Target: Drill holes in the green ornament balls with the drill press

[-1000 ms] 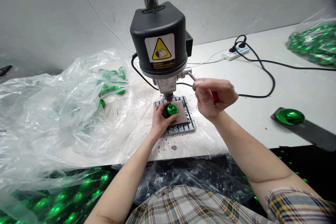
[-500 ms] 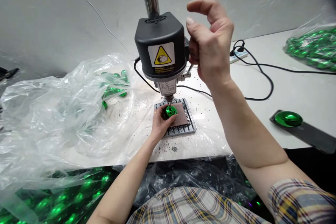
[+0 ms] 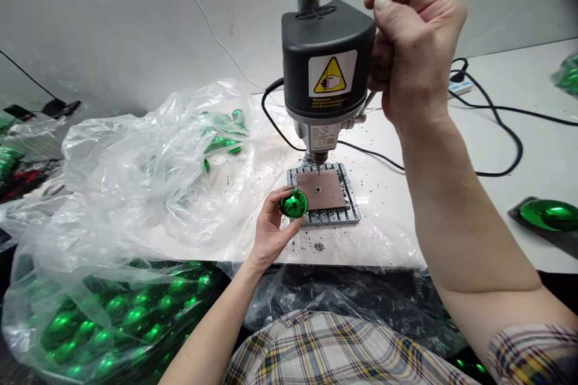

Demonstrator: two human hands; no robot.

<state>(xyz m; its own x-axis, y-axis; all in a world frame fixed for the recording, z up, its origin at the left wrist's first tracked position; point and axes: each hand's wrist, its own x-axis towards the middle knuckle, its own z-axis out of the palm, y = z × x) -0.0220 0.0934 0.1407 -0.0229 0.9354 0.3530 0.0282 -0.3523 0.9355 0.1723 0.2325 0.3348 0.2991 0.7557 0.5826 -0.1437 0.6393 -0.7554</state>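
Note:
My left hand (image 3: 270, 230) pinches a shiny green bauble (image 3: 294, 204) between thumb and fingers, at the left front corner of the drill press's base plate (image 3: 353, 207). A small dark spot shows on the bauble's upper face. On the plate lies a brownish square board (image 3: 327, 195) with a small hole in it, under the drill bit (image 3: 320, 170). Right of the black drill press head (image 3: 327, 66), my right hand (image 3: 413, 42) is closed with its lower fingers curled round the feed handle, mostly hidden; thumb and forefinger nearly meet above.
Clear plastic sheeting (image 3: 171, 150) covers the table's left side, with several green baubles (image 3: 226, 143) behind it. A bag of green baubles (image 3: 130, 313) hangs below the front edge. At right are a black cable (image 3: 515, 132), a power strip (image 3: 460, 88) and a green oval piece (image 3: 548, 215). Dark shavings are scattered about.
My left hand has drawn the bauble out from under the bit toward the front left, uncovering the board's hole. My right thumb and forefinger have come closer together. The camera view has shifted left.

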